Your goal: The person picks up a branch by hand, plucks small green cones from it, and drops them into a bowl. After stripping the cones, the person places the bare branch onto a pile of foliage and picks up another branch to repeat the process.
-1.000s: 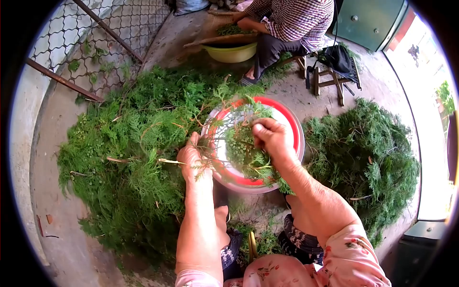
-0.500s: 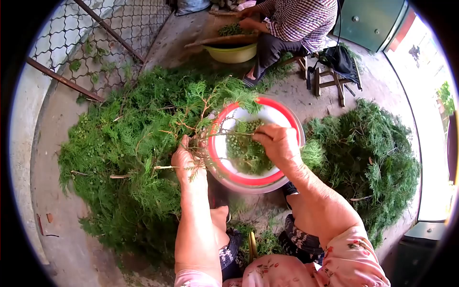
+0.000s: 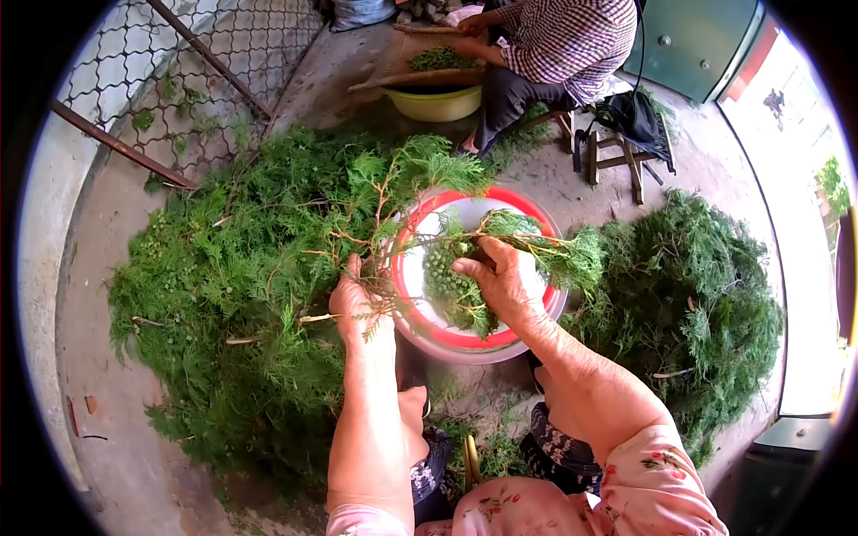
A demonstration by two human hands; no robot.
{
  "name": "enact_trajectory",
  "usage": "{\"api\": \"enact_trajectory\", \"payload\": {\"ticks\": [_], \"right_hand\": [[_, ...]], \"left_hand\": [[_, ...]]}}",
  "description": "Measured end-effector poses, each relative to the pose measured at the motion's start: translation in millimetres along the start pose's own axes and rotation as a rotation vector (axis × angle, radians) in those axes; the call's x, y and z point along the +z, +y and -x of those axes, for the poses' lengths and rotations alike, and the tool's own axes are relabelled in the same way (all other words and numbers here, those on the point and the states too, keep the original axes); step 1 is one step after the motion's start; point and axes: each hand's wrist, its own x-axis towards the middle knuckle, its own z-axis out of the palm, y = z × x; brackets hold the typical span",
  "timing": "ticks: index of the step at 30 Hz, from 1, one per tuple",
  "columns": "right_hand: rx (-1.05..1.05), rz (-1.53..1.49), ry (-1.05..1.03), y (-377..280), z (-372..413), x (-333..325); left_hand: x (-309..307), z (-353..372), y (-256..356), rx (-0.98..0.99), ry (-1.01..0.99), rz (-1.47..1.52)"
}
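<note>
A leafy green branch [image 3: 382, 192] with brown stems is gripped by my left hand [image 3: 359, 299], just left of a white basin with a red rim [image 3: 418, 319]. My right hand [image 3: 505, 281] is over the basin's right side, its fingers closed around a thin sprig [image 3: 536, 239] whose leafy end reaches past the rim. Small round green cones [image 3: 444, 272] lie in the basin below the hands. The fingertips of my left hand are partly hidden by foliage.
Piles of cut greenery lie at the left [image 3: 241, 295] and right [image 3: 702, 304]. Beyond the basin, a seated person [image 3: 563, 45] works over a yellow-green tub [image 3: 435, 104]. A wooden stool [image 3: 630, 161] holds a black bag [image 3: 626, 112]. Wire mesh [image 3: 197, 80] stands at the upper left.
My right hand has shifted slightly, and a leafy sprig now extends rightward from it across the rim. The branch in my left hand has moved a little. The other person's hands have moved slightly.
</note>
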Motion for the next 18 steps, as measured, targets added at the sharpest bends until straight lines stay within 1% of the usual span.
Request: {"api": "enact_trajectory", "payload": {"ticks": [1,2,3,4,6,7,10,12,13,14,16,17,18], "right_hand": [[0.025,0.050,-0.013,-3.0,-0.3,-2.0],[0.052,0.100,-0.025,-5.7,-0.7,-3.5],[0.012,0.122,-0.002,-5.8,0.3,-3.2],[0.026,0.174,-0.014,-9.7,0.0,-4.4],[0.055,0.279,-0.037,-19.5,-0.5,-8.6],[-0.014,0.299,0.014,-12.5,-0.8,-3.3],[-0.041,0.307,0.025,-8.5,-2.2,-0.7],[-0.086,0.223,-0.004,-2.7,-4.8,0.3],[-0.097,0.171,-0.027,-1.9,-5.8,-0.6],[-0.108,0.120,-0.050,-1.1,-7.0,-2.0],[-0.081,0.052,-0.122,-1.3,-11.3,-7.8],[-0.060,-0.009,-0.162,-3.4,-13.2,-13.8],[-0.039,-0.069,-0.201,-3.5,-14.1,-18.2]], "left_hand": [[0.0,5.0,2.2,-0.010,-0.062,-0.081],[5.4,9.8,2.7,-0.004,-0.034,-0.091],[11.3,15.1,1.5,0.002,-0.005,-0.102],[14.9,17.4,-0.2,0.006,0.023,-0.114],[11.6,14.0,-3.1,0.032,-0.010,-0.145],[11.5,14.1,-4.4,0.035,-0.015,-0.137],[16.5,17.5,-4.1,0.035,-0.011,-0.081],[17.0,18.1,-0.1,0.035,0.021,-0.100],[6.1,4.4,-1.2,0.024,-0.020,-0.024],[3.8,1.5,-0.9,0.029,-0.013,-0.027],[1.5,-1.9,0.1,0.039,0.000,-0.032],[5.3,1.0,1.1,0.027,0.055,-0.018],[3.9,0.7,2.5,0.026,0.020,-0.009]]}}
